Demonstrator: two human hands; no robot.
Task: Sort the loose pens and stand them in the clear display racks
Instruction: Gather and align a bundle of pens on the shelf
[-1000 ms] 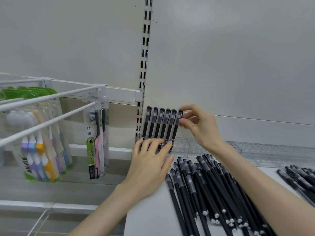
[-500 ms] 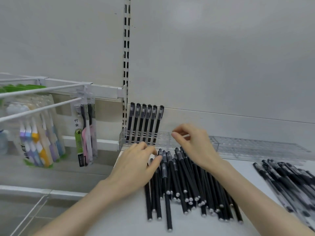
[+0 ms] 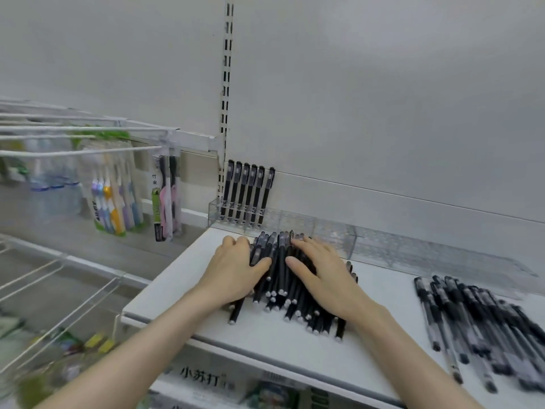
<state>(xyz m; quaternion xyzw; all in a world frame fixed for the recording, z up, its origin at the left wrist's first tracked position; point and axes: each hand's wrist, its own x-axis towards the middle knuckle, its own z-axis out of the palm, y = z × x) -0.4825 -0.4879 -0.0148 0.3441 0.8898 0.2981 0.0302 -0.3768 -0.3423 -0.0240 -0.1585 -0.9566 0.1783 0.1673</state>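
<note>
On the flat white shelf point(image 3: 295, 343), the long clear plastic display rack point(image 3: 383, 246) is mostly bare. A big heap of loose black pens point(image 3: 280, 278) and a second heap of black pens point(image 3: 477, 317) wait in front. Only six upright black pens point(image 3: 247, 193) stand at its left end. Our right hand point(image 3: 324, 273) lies flat and wide on the big heap. Our left hand point(image 3: 233, 270) bends at its side; we cannot tell if it holds a pen.

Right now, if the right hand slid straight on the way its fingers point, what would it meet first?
Probably the front wall of the clear rack, near the rightmost standing pen. The right hand lies on the loose pens, fingertips at their far ends; depth is unclear.
</note>
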